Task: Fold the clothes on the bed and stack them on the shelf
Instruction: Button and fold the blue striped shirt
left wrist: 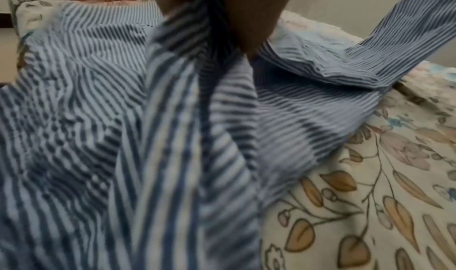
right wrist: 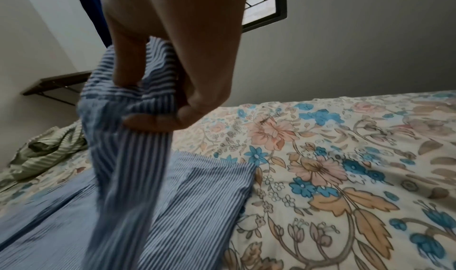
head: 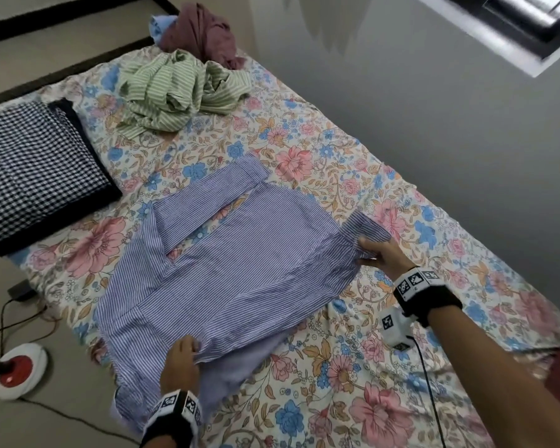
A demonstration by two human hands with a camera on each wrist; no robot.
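A blue-and-white striped shirt [head: 240, 263] lies spread across the floral bed [head: 337, 156]. My left hand [head: 183, 352] pinches its near edge, and the bunched stripes [left wrist: 172, 118] fill the left wrist view under that hand [left wrist: 237, 30]. My right hand [head: 377, 253] grips the shirt's right end and lifts it off the sheet. In the right wrist view its fingers [right wrist: 158, 120] curl round the gathered striped shirt [right wrist: 128, 147]. A crumpled green striped garment [head: 181, 92] and a maroon one [head: 204, 30] lie at the far end.
A black-and-white checked pillow [head: 29, 169] sits at the bed's left side. On the floor at left, a white and red round device [head: 17, 367] trails a cord. A grey wall [head: 434, 108] borders the bed's right. A dark wall shelf [right wrist: 56, 85] shows in the right wrist view.
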